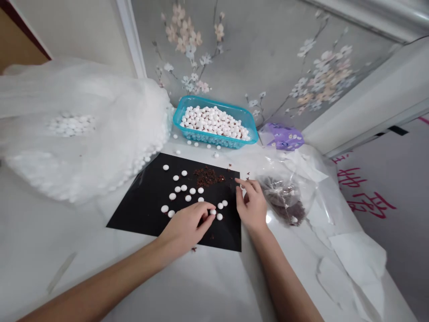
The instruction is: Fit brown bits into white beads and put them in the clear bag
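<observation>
My left hand [187, 226] is over the lower part of a black sheet [144, 205], with a white ball [213, 212] pinched between thumb and index finger. My right hand [252, 205] hovers at the sheet's right edge, thumb and fingers apart, and I see nothing between them. Several white balls [172, 196] lie spread over the left and middle of the sheet, some with reddish-brown bits at their edges. A few more sit just right of my left fingertips. Near the sheet's top right is a scattered pile of small reddish-brown pieces [209, 177].
Behind the sheet stands a blue basket [250, 129] full of white balls. A big translucent bag [100, 147] of white balls fills the left. At right are a clear bag [288, 201] with dark brown contents, a purple packet [284, 136] and crumpled white paper [360, 255].
</observation>
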### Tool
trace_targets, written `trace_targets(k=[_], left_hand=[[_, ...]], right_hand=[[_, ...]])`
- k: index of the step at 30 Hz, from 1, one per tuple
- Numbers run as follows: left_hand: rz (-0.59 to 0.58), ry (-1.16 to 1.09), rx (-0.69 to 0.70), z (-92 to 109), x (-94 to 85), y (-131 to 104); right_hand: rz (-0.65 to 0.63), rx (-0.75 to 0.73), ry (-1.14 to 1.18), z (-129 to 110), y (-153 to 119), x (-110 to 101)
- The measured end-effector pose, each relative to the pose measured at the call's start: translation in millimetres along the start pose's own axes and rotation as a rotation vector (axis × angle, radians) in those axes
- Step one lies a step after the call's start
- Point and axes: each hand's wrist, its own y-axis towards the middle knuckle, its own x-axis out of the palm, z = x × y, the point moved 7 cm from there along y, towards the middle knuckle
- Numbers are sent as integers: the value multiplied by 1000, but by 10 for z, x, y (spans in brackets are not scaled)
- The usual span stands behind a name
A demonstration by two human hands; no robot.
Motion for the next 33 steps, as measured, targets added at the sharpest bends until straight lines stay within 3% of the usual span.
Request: trace_targets(k=[4, 8, 16, 20, 24, 28, 33], left_hand=[[38, 191, 70, 52, -20, -23], [56, 203, 70, 116, -100, 27], [219, 229, 47, 180, -599, 226], [249, 438, 37, 97, -895, 457], [258, 705, 119, -11, -1094, 761], [269, 883, 101, -218, -1238, 1002], [221, 906, 128, -432, -1290, 1106]], right_hand=[[-132, -19, -120, 18, -1, 139], [-137, -16, -108, 13, -7, 158], [-108, 34, -54, 56, 8, 129], [-159, -41, -154, -15, 5, 160], [-250, -155, -213, -104, -21, 234], [-256, -128, -200, -79, -21, 249], [-239, -79, -153, -25, -10, 259]])
